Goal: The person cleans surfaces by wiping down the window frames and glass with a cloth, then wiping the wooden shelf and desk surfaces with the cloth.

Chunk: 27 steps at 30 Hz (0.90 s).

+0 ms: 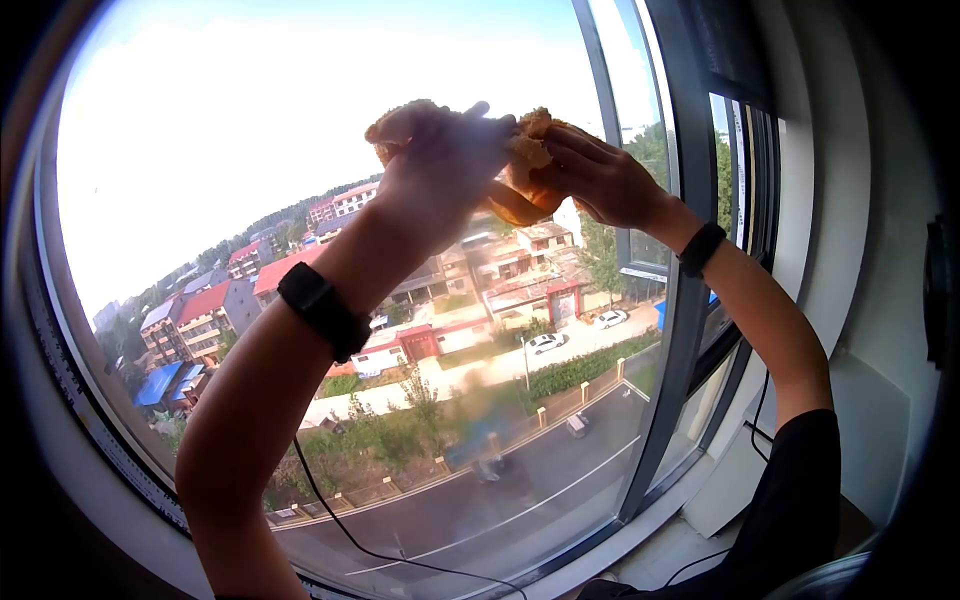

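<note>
An orange-brown, fuzzy cloth point(522, 207) is bunched up between my two raised hands, in front of the large window pane point(250, 130). My left hand point(445, 160) grips one part of it, and some of the cloth sticks out past the far left side of that hand. At the right end, my right hand point(605, 180) has its fingers closed over the fabric. A fold hangs down between the two hands. Whether the cloth touches the glass, I cannot tell. Glare blurs the fingers of my left hand.
A dark window frame post point(665, 300) stands right of my hands, beside a narrower side window. A thin black cable point(345, 525) runs below my left arm. The sill point(640, 555) lies at lower right. Outside are a road, parked cars and red-roofed buildings far below.
</note>
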{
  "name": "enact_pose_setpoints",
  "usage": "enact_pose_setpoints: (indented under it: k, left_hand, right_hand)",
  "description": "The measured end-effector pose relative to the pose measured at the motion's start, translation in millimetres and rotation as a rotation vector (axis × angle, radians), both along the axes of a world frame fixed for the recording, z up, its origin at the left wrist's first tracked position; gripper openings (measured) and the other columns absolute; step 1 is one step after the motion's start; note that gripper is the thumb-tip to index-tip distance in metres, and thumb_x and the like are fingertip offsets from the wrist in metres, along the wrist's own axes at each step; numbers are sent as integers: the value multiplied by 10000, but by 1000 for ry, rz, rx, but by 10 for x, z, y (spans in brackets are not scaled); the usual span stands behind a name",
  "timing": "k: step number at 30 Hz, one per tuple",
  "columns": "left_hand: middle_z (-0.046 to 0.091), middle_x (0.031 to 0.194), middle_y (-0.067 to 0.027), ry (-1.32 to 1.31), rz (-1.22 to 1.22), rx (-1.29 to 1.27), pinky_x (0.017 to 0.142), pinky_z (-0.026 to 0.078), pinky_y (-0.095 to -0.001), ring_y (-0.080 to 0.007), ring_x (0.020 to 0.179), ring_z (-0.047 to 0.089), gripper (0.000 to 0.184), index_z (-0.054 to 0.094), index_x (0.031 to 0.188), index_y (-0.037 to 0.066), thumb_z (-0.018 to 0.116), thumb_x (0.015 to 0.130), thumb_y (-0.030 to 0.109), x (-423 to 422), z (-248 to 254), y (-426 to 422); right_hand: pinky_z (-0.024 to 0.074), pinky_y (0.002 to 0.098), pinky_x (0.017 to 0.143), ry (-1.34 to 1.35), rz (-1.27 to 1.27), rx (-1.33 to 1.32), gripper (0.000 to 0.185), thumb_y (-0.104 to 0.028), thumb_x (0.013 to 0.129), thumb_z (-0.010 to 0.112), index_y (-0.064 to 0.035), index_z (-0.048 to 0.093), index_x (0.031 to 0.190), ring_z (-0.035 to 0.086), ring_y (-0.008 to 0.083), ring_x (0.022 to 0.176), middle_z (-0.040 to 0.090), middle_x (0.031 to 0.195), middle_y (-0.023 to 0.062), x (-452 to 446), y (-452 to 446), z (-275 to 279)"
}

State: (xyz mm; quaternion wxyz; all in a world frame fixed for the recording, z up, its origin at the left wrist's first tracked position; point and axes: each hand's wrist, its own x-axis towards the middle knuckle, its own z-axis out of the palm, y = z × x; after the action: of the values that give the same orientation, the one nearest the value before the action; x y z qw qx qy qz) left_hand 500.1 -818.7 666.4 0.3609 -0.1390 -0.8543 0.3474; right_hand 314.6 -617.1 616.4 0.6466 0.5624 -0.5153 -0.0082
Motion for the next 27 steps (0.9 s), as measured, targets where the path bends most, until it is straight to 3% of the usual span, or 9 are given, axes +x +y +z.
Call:
enact_pose_setpoints:
  k: [1, 3, 5, 9, 16, 20, 23, 24, 27]
  left_hand:
    - [317, 1620, -65, 138, -132, -88, 1243, 235, -526, -285, 1504, 286, 552, 431, 1519, 126, 585, 1007, 261, -219, 135, -214]
    - [242, 1649, -62, 132, 99, -83, 1249, 218, -525, -293, 1525, 231, 564, 376, 1551, 131, 545, 1036, 286, -111, 425, 33]
    - [215, 1657, -76, 274, 107, -74, 1250, 203, -530, -307, 1531, 212, 576, 330, 1570, 127, 520, 1052, 292, -302, 559, 36]
    - [250, 1642, -139, 497, 67, -187, 1239, 204, -543, -341, 1529, 214, 578, 281, 1578, 88, 454, 1071, 306, -878, 808, -46]
    - [219, 1657, -152, 493, 2, -156, 1235, 173, -575, -353, 1539, 184, 586, 272, 1581, 80, 437, 1064, 302, -1409, 841, 416]
    - [223, 1656, -147, 492, -27, -166, 1236, 169, -568, -356, 1538, 185, 592, 279, 1580, 91, 451, 1054, 303, -1763, 781, 696]
    - [240, 1649, -137, 482, -110, -122, 1235, 176, -556, -353, 1533, 199, 595, 288, 1575, 99, 465, 1047, 306, -2019, 662, 911]
    - [246, 1647, -134, 484, -137, -96, 1235, 178, -552, -352, 1532, 204, 596, 291, 1574, 102, 470, 1044, 307, -2088, 640, 973]
    - [264, 1640, -123, 494, -178, -45, 1234, 184, -540, -348, 1527, 219, 599, 300, 1570, 110, 484, 1036, 310, -2256, 614, 1125]
  right_hand:
    - [537, 394, 1085, -8, 35, -63, 566, -65, 875, 724, -140, 533, 1402, 551, 312, 1322, 512, 1472, 103, 83, -42, 218]
    - [547, 398, 1064, 22, 80, -145, 577, -17, 868, 719, -162, 542, 1398, 575, 324, 1293, 526, 1457, 124, 87, -86, 527]
    - [558, 386, 1038, 88, 111, -214, 579, 29, 861, 710, -222, 572, 1365, 572, 321, 1296, 542, 1440, 115, 77, -104, 775]
    - [549, 379, 1048, 59, 180, -339, 490, 42, 896, 668, -200, 596, 1316, 556, 305, 1311, 579, 1393, 69, -105, -18, 911]
    - [523, 372, 1076, 106, 217, -316, 420, 57, 956, 582, -185, 608, 1299, 579, 288, 1282, 600, 1368, 64, -535, 364, 1069]
    - [504, 417, 1083, -28, 158, -378, 393, 25, 975, 551, -188, 613, 1299, 587, 263, 1273, 610, 1372, 46, -775, 607, 1057]
    - [481, 410, 1049, -648, 488, -377, 244, -162, 1032, 504, -99, 659, 1211, 605, 246, 1185, 644, 1271, 89, -468, 737, 937]
    - [461, 441, 1047, -658, 531, -328, 268, -170, 1021, 486, -64, 629, 1221, 592, 293, 1212, 640, 1260, 135, -533, 806, 926]
    - [459, 452, 1094, -7, -31, -556, 389, -4, 969, 544, -194, 618, 1301, 581, 259, 1282, 616, 1368, 44, -1183, 909, 853]
